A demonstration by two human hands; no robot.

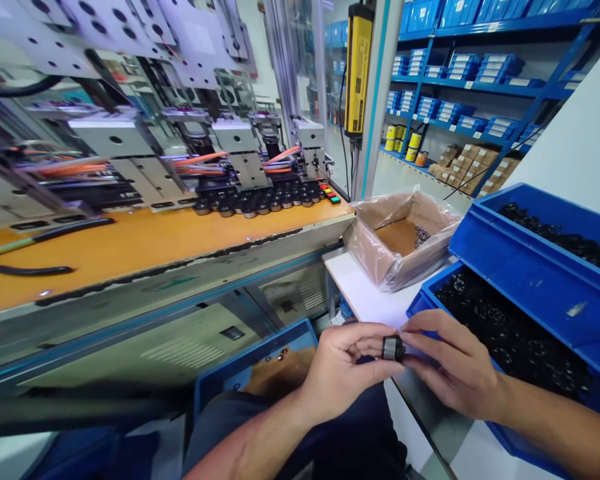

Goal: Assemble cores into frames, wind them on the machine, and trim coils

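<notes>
Pinching a cylinder (391, 348), left fingers (373, 329) and right fingers (430, 345) are barely parted near a blue bin (423, 301) of black pieces (523, 340).

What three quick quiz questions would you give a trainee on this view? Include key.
1. Which hands are on the small black-and-grey cylindrical part?
2. True or false: the plastic-lined cardboard box is closed.
3. The clustered black round parts stand on: (a) a blue shelf, (b) the orange worktop, (c) the floor.

Key: 1. Both, left hand and right hand. 2. False; the plastic-lined cardboard box is open. 3. b.
</notes>
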